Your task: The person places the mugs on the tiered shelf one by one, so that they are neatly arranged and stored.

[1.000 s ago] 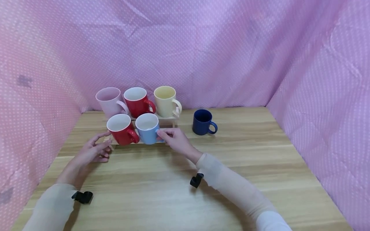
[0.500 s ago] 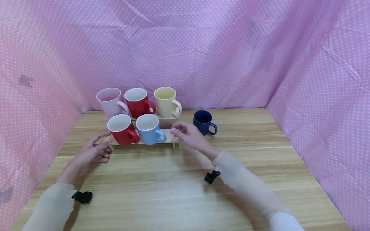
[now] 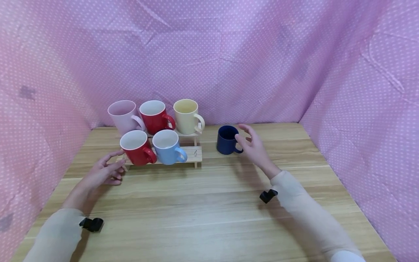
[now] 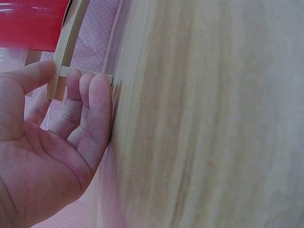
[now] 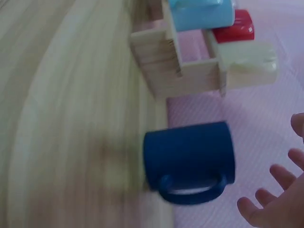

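Observation:
A two-step wooden rack (image 3: 195, 154) stands at the left of the table. My left hand (image 3: 104, 171) holds its lower left end between thumb and forefinger, the other fingers by the leg in the left wrist view. On the lower step are a red mug (image 3: 133, 153) and a light blue mug (image 3: 167, 152). A pink mug (image 3: 123, 120), another red mug (image 3: 154, 122) and a cream mug (image 3: 186, 122) fill the upper step. My right hand (image 3: 256, 149), fingers spread, is beside the navy mug (image 3: 226, 142), near its handle (image 5: 192, 197) and apart from it in the right wrist view.
The wood-grain table (image 3: 183, 218) spreads out in front of the rack. A pink dotted cloth (image 3: 229, 62) hangs behind and along both sides. Bare step surface shows to the right of the light blue mug.
My right hand has let go of the light blue mug's handle and moved right to the navy mug. The left hand has stayed at the rack's end.

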### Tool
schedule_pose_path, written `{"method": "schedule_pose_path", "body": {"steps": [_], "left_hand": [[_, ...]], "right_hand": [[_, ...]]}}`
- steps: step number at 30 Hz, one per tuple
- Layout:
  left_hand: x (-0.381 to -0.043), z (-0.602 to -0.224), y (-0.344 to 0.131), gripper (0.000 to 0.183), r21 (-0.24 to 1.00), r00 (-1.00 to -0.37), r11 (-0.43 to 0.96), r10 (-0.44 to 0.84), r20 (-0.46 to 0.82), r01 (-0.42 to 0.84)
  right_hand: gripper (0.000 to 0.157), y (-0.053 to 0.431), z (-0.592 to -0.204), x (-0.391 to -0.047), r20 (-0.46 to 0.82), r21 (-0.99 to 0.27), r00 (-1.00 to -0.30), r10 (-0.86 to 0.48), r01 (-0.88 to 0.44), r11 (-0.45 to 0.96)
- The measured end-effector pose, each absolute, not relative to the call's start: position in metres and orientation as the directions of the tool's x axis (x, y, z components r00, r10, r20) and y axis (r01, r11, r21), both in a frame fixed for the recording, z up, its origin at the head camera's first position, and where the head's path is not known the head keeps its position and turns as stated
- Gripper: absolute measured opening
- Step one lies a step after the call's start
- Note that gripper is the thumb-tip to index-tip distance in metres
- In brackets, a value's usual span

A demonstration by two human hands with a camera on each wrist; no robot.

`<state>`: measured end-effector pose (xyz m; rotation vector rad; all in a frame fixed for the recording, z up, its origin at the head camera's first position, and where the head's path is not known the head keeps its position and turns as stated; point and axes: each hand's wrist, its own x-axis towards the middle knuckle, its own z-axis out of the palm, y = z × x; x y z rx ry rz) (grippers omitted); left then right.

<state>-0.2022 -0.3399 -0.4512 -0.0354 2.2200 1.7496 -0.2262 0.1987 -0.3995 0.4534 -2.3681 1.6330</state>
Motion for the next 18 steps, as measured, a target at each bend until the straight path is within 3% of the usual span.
{"method": "schedule_pose_path", "body": {"steps": [8, 18], "left_hand": [[-0.202, -0.451, -0.340, 0.045, 0.942, -0.951, 0.271, 0.178, -0.252, -0.198], [-0.200, -0.451, -0.340, 0.044, 0.949, -0.954, 0.257, 0.186, -0.233, -0.182]], "right_hand": [[0.070, 0.222, -0.422, -0.228, 0.207, -0.887, -0.972, -0.108, -0.233, 0.398], [0.066, 0.224, -0.438, -0.227, -0.007, -0.965, -0.983, -0.185, -0.042, 0.258]]}}
